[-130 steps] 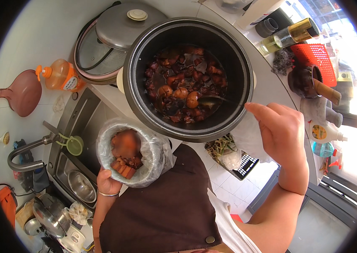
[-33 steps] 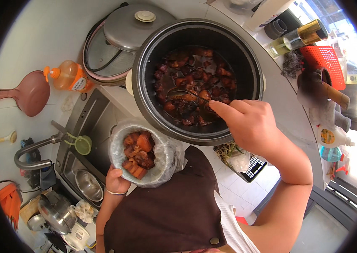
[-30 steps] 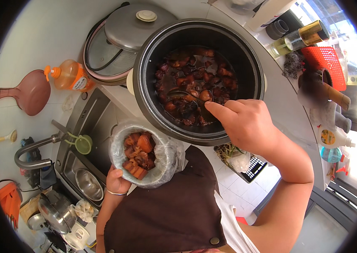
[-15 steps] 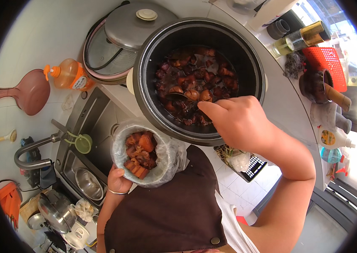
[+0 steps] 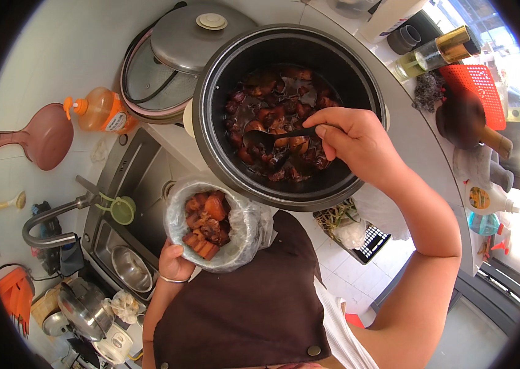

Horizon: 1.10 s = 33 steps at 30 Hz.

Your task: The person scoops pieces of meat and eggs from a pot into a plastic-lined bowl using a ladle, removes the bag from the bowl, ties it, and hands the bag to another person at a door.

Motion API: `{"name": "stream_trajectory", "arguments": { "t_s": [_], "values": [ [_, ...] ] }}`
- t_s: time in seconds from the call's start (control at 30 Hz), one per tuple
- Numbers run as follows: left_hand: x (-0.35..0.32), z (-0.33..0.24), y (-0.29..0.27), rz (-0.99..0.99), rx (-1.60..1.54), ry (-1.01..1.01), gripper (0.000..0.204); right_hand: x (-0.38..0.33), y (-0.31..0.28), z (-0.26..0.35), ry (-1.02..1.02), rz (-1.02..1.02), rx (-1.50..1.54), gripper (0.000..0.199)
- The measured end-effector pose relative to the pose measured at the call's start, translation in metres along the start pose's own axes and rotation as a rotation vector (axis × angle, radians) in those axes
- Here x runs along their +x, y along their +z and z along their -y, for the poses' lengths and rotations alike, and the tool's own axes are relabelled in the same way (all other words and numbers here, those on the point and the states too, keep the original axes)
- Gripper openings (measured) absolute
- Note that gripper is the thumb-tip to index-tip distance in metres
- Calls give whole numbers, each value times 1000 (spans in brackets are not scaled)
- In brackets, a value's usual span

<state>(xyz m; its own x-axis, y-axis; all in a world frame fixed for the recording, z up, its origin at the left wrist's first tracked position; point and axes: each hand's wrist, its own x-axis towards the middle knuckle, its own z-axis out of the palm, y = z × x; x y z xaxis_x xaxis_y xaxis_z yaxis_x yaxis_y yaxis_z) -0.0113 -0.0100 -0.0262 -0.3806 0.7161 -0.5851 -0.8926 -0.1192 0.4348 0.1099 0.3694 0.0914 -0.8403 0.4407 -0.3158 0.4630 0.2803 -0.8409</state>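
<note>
My right hand (image 5: 361, 144) is closed on the handle of a dark ladle (image 5: 300, 132) over the big black pot (image 5: 349, 80). The ladle's bowl sits low in the pot, beside round brown pieces that look like eggs (image 5: 298, 144). Dark braised chunks (image 5: 272, 114) lie in brown liquid around it. Just below the pot's near left rim, my left hand (image 5: 175, 264) grips the side of a bowl lined with a clear plastic bag (image 5: 244, 243). Glossy reddish-brown meat chunks (image 5: 209, 215) are inside it. The bowl's own wall is mostly hidden by the bag.
A steel sink (image 5: 149, 166) with a tap (image 5: 51, 237) and green strainer (image 5: 122, 210) is at left. Lids (image 5: 192, 40) lean behind the pot, near an orange soap bottle (image 5: 103, 111). Bottles, a red basket (image 5: 478, 86) and a brown pot (image 5: 460, 120) line the right counter.
My right hand has shifted up and slightly right, and more of the ladle's handle now shows above the food. My left hand and the lined bowl have hardly moved.
</note>
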Motion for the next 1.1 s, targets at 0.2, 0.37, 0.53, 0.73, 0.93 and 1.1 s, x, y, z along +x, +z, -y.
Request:
{"name": "stream_trajectory", "arguments": {
  "t_s": [0.2, 0.37, 0.53, 0.73, 0.93, 1.1],
  "values": [
    [0, -1, 3, 9, 25, 0, 84, 0, 4, -6, -413, 13, -352, 22],
    [-1, 0, 4, 16, 30, -5, 84, 7, 0, -1, -581, 76, -497, 20],
    [-4, 0, 0, 16, 37, -5, 83, 20, 7, 9, -396, 81, -291, 16],
    [-6, -1, 1, 33, 7, -16, 82, 17, -7, 14, 45, 103, 66, 18],
    [-2, -1, 4, 57, -7, 7, 79, 0, -22, -4, 173, 26, 391, 21],
    [-3, -5, 7, 81, 5, 12, 78, -25, -33, -2, 145, -108, 476, 21]
  ]
}}
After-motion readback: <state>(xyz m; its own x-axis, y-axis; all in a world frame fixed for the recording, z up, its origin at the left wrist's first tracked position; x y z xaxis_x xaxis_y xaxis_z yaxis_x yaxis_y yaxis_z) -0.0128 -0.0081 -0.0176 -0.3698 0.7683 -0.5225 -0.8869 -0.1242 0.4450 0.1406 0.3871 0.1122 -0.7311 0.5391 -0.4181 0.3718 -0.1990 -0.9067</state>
